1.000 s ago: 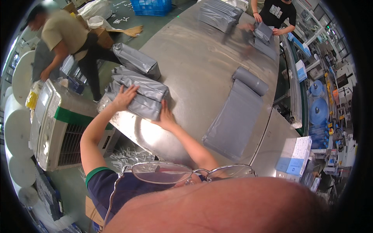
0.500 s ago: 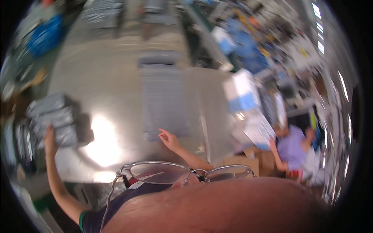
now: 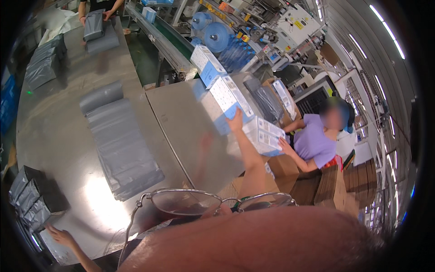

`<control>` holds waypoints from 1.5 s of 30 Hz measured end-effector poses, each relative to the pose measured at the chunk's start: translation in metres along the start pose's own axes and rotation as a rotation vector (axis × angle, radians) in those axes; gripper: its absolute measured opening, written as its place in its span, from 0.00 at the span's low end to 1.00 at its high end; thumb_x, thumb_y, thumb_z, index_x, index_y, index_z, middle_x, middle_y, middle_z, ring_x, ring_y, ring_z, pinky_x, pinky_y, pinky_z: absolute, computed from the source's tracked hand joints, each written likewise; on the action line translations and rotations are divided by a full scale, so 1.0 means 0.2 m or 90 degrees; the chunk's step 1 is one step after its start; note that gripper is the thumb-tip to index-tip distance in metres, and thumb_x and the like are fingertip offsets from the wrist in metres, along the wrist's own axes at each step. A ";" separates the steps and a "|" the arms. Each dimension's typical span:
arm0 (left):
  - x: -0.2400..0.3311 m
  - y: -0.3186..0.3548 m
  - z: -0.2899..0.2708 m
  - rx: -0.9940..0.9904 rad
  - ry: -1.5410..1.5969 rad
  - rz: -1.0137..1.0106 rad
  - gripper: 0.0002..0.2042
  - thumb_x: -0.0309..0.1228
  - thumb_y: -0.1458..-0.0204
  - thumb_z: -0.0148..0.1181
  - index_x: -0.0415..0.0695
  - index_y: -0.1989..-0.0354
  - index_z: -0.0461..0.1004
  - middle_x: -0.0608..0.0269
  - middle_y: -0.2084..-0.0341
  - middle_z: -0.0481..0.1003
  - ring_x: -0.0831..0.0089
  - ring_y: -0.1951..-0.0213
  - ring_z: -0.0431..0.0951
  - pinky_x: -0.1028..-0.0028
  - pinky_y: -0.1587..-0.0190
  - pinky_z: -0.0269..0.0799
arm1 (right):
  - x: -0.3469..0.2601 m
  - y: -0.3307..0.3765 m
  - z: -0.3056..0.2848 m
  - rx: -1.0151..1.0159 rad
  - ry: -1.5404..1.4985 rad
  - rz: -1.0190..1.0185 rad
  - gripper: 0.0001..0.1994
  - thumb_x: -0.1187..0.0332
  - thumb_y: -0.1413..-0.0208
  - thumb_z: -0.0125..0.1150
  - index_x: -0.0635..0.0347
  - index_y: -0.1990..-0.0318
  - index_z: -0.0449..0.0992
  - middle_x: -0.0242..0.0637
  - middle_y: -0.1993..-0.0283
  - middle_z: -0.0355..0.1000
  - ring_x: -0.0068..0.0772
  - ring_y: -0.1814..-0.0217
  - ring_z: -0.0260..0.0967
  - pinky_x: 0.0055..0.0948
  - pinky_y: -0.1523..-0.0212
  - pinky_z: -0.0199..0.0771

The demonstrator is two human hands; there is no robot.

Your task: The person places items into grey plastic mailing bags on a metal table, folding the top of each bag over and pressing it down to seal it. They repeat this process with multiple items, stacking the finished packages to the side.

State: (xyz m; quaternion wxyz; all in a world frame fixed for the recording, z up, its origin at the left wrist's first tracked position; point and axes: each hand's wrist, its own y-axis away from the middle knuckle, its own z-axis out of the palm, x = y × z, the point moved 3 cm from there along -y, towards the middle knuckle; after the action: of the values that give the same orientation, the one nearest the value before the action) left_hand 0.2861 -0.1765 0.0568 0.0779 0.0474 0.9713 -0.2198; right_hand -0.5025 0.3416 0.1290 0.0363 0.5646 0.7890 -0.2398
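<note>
My right hand (image 3: 234,120) reaches out to the right and touches the near end of a white and blue box (image 3: 233,97), fingers spread against it. My left hand (image 3: 61,236) is open at the lower left, fingers stretched out beside a stack of grey plastic-wrapped packages (image 3: 34,204); it holds nothing. Between my hands a pile of flat grey plastic bags (image 3: 124,149) lies on the metal table (image 3: 72,149), its far end folded over in a roll. Another white and blue box (image 3: 263,136) stands right of my right hand, touched by a co-worker's hand (image 3: 285,146).
A co-worker in a purple shirt (image 3: 312,140) stands at the right, near cardboard cartons (image 3: 328,188). At the far end another person's hands hold a grey package (image 3: 94,25). More grey packages (image 3: 43,68) line the table's far left. A conveyor (image 3: 158,36) runs beyond the table.
My view has turned to the right. My right hand has moved from the grey bags to the white and blue box. My left hand has come off the stack of grey packages.
</note>
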 end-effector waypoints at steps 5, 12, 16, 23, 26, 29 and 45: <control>0.54 0.76 -0.31 -0.220 0.350 0.193 0.24 0.17 0.68 0.42 0.39 0.55 0.59 0.48 0.51 0.55 0.53 0.50 0.56 0.64 0.51 0.53 | -0.03 -0.43 -0.12 -0.086 0.214 0.156 0.50 0.62 0.80 0.67 0.56 0.44 0.42 0.51 0.47 0.49 0.48 0.45 0.47 0.38 0.50 0.53; 0.81 0.88 -0.52 -0.276 0.516 0.158 0.13 0.22 0.66 0.49 0.40 0.67 0.66 0.53 0.58 0.62 0.59 0.70 0.70 0.68 0.70 0.67 | -0.12 -0.40 0.03 -0.270 0.125 -0.003 0.49 0.63 0.80 0.66 0.57 0.45 0.44 0.51 0.51 0.55 0.48 0.47 0.51 0.40 0.51 0.53; 0.85 0.65 -0.55 -0.136 0.474 0.093 0.11 0.21 0.67 0.48 0.43 0.70 0.66 0.57 0.64 0.63 0.59 0.74 0.69 0.69 0.74 0.66 | -0.70 -0.02 -0.16 -0.326 -0.062 -0.237 0.48 0.64 0.80 0.66 0.57 0.45 0.45 0.51 0.53 0.58 0.48 0.48 0.53 0.41 0.52 0.53; 1.31 0.37 -0.53 -0.244 0.568 0.391 0.09 0.28 0.66 0.54 0.41 0.74 0.66 0.58 0.75 0.65 0.61 0.71 0.67 0.69 0.70 0.64 | -1.27 0.90 0.14 -0.061 -0.251 -0.994 0.19 0.71 0.59 0.47 0.46 0.55 0.60 0.28 0.55 0.58 0.27 0.51 0.55 0.43 0.49 0.46; 1.51 0.43 -0.52 -0.162 0.504 0.703 0.11 0.27 0.69 0.53 0.42 0.73 0.65 0.61 0.74 0.65 0.65 0.68 0.66 0.71 0.65 0.62 | -1.15 1.22 0.39 -0.109 -0.231 -1.105 0.21 0.71 0.60 0.49 0.44 0.54 0.60 0.26 0.55 0.59 0.24 0.53 0.57 0.43 0.49 0.46; 1.59 0.56 -0.47 -0.083 0.400 0.803 0.10 0.28 0.65 0.49 0.42 0.71 0.65 0.63 0.72 0.64 0.67 0.67 0.66 0.72 0.64 0.63 | -1.14 1.27 0.26 -0.353 -0.213 -0.988 0.20 0.70 0.62 0.49 0.47 0.56 0.62 0.30 0.56 0.61 0.25 0.53 0.57 0.44 0.50 0.48; 1.86 0.41 -0.70 -0.262 0.647 0.605 0.11 0.38 0.57 0.47 0.44 0.80 0.66 0.60 0.81 0.68 0.62 0.75 0.70 0.68 0.74 0.65 | -1.71 1.15 0.43 -0.374 -0.108 -0.420 0.17 0.64 0.61 0.54 0.52 0.59 0.65 0.39 0.70 0.68 0.41 0.69 0.66 0.35 0.69 0.64</control>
State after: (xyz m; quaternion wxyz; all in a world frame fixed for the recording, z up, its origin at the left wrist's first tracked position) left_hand -0.0874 -0.0207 0.0829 -0.2888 0.5449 0.7837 0.0741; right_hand -0.1895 0.0645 0.0876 0.1814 0.2270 0.9556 -0.0496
